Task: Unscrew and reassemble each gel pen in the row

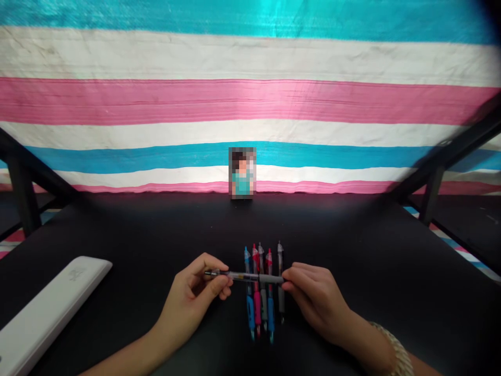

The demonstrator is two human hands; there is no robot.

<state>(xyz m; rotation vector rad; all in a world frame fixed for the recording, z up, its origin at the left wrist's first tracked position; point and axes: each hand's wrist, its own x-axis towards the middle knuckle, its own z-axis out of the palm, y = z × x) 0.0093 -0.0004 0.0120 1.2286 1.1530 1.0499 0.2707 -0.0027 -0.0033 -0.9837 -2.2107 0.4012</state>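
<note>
Both hands hold one clear pen with a grey grip [245, 276] level above the table. My left hand [198, 287] pinches its black clip end between thumb and fingers. At the other end, my right hand [319, 295] has thumb and fingertips closed around the tip, which they hide. Beneath the held pen, several pens lie side by side, pointing away from me. Among them are a blue pen [250, 313], a pink pen [257, 308], a grey pen [264, 308], a red-topped pen with a blue grip [271, 313] and, slightly apart, another grey pen [281, 300].
A long white box-like object [55, 310] lies at the left on the black table [156, 230]. A small pixelated item [242, 175] stands at the back edge. Black metal bars [434, 154] slant at both sides, before a striped sheet [250, 99].
</note>
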